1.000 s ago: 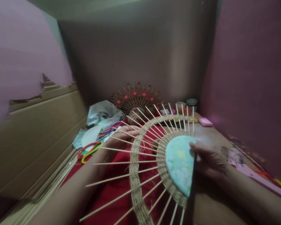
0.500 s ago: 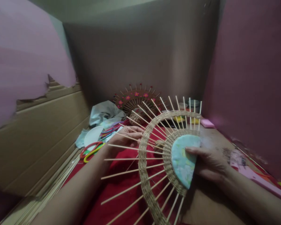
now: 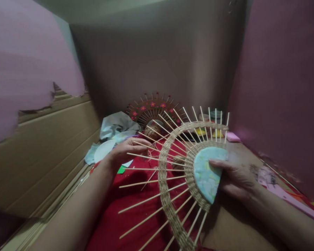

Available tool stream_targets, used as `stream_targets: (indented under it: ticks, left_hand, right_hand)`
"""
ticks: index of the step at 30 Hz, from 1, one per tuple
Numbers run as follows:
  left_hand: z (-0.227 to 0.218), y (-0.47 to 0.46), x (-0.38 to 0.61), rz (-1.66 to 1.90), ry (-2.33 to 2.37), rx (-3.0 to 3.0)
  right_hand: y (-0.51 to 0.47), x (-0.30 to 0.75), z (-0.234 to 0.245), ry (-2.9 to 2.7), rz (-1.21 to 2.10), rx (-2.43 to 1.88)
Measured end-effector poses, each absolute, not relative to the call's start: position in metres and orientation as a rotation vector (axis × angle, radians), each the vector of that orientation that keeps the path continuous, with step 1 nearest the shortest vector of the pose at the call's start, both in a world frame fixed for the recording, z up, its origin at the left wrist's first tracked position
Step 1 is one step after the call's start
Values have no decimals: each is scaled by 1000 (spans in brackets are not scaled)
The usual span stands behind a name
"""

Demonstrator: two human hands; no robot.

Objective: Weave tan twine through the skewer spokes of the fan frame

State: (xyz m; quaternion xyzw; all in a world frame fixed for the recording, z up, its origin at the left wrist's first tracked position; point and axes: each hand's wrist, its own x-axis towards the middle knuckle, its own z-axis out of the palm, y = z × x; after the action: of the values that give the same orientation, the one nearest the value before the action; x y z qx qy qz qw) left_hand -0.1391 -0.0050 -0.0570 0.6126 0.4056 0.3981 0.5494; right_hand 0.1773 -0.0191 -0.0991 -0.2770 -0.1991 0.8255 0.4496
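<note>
A half-round woven fan (image 3: 166, 181) made of thin sticks and braided straw bands spreads in front of me. Its centre is covered by a pale blue patterned cloth half-disc (image 3: 208, 170). My right hand (image 3: 232, 179) grips this centre at its straight edge, thumb on the cloth and fingers hidden behind. My left hand (image 3: 131, 150) is behind the stick ends at the fan's upper left, its fingers drawn together. Whatever they pinch is too small or hidden to name. Under the sticks, a thin loose strand (image 3: 149, 179) lies on red cloth (image 3: 112, 216).
A finished fan with pink flowers (image 3: 152, 104) stands at the back wall, a ball of twine (image 3: 153, 131) before it. Crumpled grey cloth (image 3: 117, 123) and a white disc (image 3: 104, 150) lie left. Cardboard (image 3: 52, 146) lines the left wall. A pink tool (image 3: 285, 198) lies right.
My left hand has drawn back leftward from the woven band toward the stick tips. The fan has shifted slightly right and turned a little in my right hand.
</note>
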Motion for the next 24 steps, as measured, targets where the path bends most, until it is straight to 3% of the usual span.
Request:
stream_targets:
  ticks: [12,24]
  left_hand:
    - [-60,3,-157,1082,961,1225]
    - [-46,-8,-156,1292,1283,1541]
  right_hand:
    - [-10,179,-106,-511,1973,-745]
    - [-19,175,-97,-444,1935,-760]
